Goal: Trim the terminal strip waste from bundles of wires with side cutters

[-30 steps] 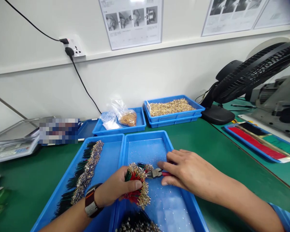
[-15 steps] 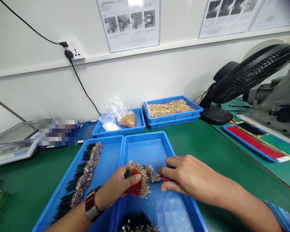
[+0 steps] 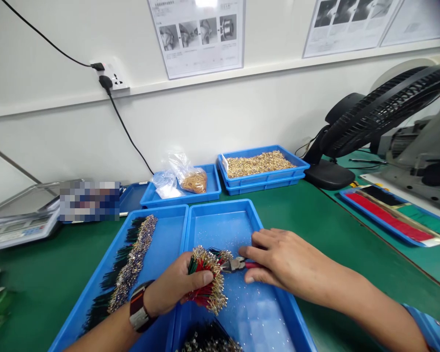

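Observation:
In my left hand (image 3: 179, 286) is a thick bundle of short red and green wires (image 3: 205, 283) with gold and silver metal tips fanned to the right. My thumb presses across its front. My right hand (image 3: 278, 256) is closed around the red handles of a pair of cutting pliers (image 3: 236, 264), whose jaws touch the bundle's tips. Both hands are over the right blue tray (image 3: 256, 220), its floor scattered with tiny bright bits. A dark bundle with metal ends (image 3: 209, 340) lies at that tray's near end, partly cut off by the frame.
The left blue tray (image 3: 168, 225) holds a long row of dark wires with metal tips (image 3: 132, 264). Behind stand a tray with plastic bags (image 3: 194, 181) and stacked trays of gold parts (image 3: 260, 164). A black fan (image 3: 381, 112) and a tray of coloured strips (image 3: 396, 215) are at right.
The bundle has turned slightly in my left hand, showing more red wires. The pliers in my right hand have shifted a little up and to the right.

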A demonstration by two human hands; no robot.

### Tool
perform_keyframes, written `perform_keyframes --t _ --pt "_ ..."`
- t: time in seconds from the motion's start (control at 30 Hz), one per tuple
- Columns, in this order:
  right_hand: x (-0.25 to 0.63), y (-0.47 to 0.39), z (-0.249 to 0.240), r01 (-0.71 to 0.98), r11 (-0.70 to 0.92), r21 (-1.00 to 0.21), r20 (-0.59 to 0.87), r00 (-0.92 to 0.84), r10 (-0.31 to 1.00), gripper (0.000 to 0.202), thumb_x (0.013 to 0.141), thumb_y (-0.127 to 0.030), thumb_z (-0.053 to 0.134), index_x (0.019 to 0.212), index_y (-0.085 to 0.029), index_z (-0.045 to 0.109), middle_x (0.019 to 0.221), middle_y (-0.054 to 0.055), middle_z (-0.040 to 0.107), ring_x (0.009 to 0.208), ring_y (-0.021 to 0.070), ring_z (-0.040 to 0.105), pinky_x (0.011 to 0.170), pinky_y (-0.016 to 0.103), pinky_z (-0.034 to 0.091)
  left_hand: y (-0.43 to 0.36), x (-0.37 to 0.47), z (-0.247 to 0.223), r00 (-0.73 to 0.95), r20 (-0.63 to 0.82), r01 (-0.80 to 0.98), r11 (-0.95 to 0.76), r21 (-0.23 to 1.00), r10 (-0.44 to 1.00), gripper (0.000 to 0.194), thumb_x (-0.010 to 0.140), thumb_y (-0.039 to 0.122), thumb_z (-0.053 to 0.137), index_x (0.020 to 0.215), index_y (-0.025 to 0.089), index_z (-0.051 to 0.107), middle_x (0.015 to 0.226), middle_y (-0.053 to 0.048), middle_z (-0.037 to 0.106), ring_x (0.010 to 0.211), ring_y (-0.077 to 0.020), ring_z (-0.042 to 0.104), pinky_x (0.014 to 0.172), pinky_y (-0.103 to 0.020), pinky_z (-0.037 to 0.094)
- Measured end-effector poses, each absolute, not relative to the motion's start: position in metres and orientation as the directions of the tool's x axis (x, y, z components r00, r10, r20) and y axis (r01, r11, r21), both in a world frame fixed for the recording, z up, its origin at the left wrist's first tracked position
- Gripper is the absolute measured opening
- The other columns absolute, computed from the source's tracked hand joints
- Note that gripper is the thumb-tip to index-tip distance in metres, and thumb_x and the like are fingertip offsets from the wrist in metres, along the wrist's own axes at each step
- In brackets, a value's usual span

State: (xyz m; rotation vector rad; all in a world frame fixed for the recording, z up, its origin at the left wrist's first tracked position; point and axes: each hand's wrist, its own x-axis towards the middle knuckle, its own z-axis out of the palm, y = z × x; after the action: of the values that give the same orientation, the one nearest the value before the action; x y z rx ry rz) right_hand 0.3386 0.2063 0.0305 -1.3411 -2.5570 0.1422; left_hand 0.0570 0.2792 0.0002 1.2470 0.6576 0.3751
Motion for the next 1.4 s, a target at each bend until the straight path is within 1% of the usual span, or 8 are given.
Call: perform_keyframes --t 0.1,0.23,0.47,0.73,1.03,1.27,1.33,1.4 --pt "0.338 0.205 0.031 0.792 0.574 -0.209 0.156 -0.552 0.819 0.045 0.110 -0.062 0.047 0.110 -0.022 0.070 0.090 0.003 0.061 0.077 0.0225 0.057 0.068 0.036 0.034 0.279 0.057 -0.001 0.755 -0.266 0.112 0.282 0.953 0.599 0.057 0.077 0.065 0.088 0.094 0.014 0.071 0.065 0.005 0.056 0.051 -0.0065 0.038 0.047 -0.019 0.032" --pt "0.337 0.202 0.032 0.799 0.569 -0.194 0.108 -0.559 0.822 0.041 0.110 -0.058 0.049 0.098 -0.023 0.066 0.085 0.002 0.059 0.071 0.0205 0.054 0.062 0.036 0.027 0.280 0.057 -0.005 0.721 -0.274 0.191 0.198 0.961 0.636 0.055 0.086 0.067 0.080 0.093 0.013 0.071 0.063 0.005 0.054 0.048 -0.0064 0.037 0.044 -0.019 0.027" --pt "0.337 0.200 0.038 0.793 0.556 -0.247 0.135 -0.540 0.831 0.047 0.110 -0.062 0.044 0.104 -0.023 0.068 0.085 0.001 0.058 0.070 0.0199 0.053 0.061 0.035 0.027 0.283 0.056 -0.003 0.747 -0.250 0.126 0.239 0.963 0.616 0.051 0.081 0.060 0.087 0.096 0.013 0.073 0.074 0.001 0.064 0.061 -0.0104 0.050 0.059 -0.022 0.046" --pt "0.338 0.202 0.038 0.785 0.579 -0.221 0.170 -0.553 0.815 0.049 0.110 -0.062 0.044 0.113 -0.022 0.072 0.089 0.003 0.060 0.076 0.0227 0.056 0.069 0.036 0.036 0.286 0.049 -0.004 0.820 -0.203 0.017 0.331 0.944 0.536 0.043 0.081 0.049 0.091 0.098 0.013 0.075 0.086 -0.005 0.072 0.074 -0.0155 0.063 0.069 -0.024 0.053" --pt "0.336 0.202 0.038 0.763 0.600 -0.242 0.153 -0.580 0.800 0.050 0.110 -0.062 0.043 0.114 -0.021 0.072 0.091 0.004 0.061 0.079 0.0223 0.059 0.070 0.036 0.038 0.288 0.048 -0.007 0.819 -0.263 0.073 0.363 0.929 0.509 0.054 0.072 0.056 0.095 0.094 0.012 0.074 0.080 -0.004 0.069 0.067 -0.0130 0.059 0.062 -0.022 0.049" --pt "0.336 0.198 0.038 0.774 0.594 -0.222 0.143 -0.577 0.804 0.047 0.111 -0.059 0.045 0.095 -0.021 0.067 0.082 0.002 0.059 0.068 0.0186 0.053 0.060 0.035 0.029 0.289 0.048 -0.012 0.773 -0.331 0.225 0.254 0.941 0.542 0.060 0.077 0.070 0.086 0.086 0.012 0.069 0.063 0.002 0.055 0.048 -0.0063 0.035 0.042 -0.021 0.023" --pt "0.336 0.196 0.039 0.769 0.593 -0.238 0.156 -0.572 0.805 0.047 0.111 -0.060 0.045 0.097 -0.022 0.068 0.083 0.002 0.059 0.067 0.0182 0.053 0.060 0.035 0.029 0.289 0.048 -0.009 0.776 -0.327 0.215 0.261 0.941 0.539 0.060 0.076 0.069 0.087 0.089 0.012 0.071 0.065 0.002 0.057 0.050 -0.0069 0.037 0.044 -0.020 0.025" --pt "0.336 0.195 0.040 0.767 0.594 -0.243 0.170 -0.569 0.804 0.047 0.111 -0.061 0.045 0.101 -0.022 0.070 0.084 0.002 0.059 0.068 0.0188 0.053 0.061 0.035 0.030 0.288 0.050 -0.006 0.790 -0.310 0.181 0.282 0.942 0.529 0.057 0.076 0.065 0.089 0.092 0.013 0.073 0.071 0.000 0.063 0.056 -0.0091 0.046 0.050 -0.020 0.036"
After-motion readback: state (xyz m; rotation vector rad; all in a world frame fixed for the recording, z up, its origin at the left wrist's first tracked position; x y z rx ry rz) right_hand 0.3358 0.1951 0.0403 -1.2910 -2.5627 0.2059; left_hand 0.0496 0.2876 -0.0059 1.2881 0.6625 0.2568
